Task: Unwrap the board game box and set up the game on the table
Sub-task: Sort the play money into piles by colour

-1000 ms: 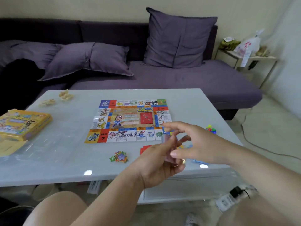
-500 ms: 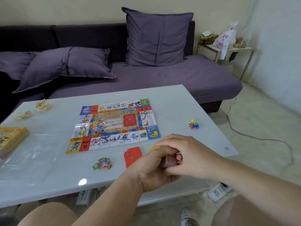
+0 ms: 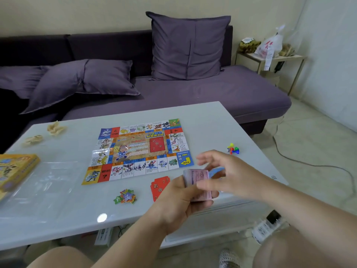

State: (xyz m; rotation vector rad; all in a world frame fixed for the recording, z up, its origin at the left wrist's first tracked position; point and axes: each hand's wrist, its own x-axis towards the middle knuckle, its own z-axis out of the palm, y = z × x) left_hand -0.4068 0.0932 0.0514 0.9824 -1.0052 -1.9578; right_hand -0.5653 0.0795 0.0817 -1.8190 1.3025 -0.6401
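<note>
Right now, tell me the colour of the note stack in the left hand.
Pink note stack, gripped by the left hand; the head view shows it best.

Reaches up from the bottom edge with the left arm (image 3: 116, 244) and the right arm (image 3: 299, 206), both bare. Grips a stack of paper money (image 3: 195, 177) in the left hand (image 3: 179, 202), fingers curled round it. Holds the right hand (image 3: 233, 175) just beside and above, fingers spread and a bit bent, tips at the stack. Too blurry to tell if pinching the blue note (image 3: 216, 171) there.
</note>
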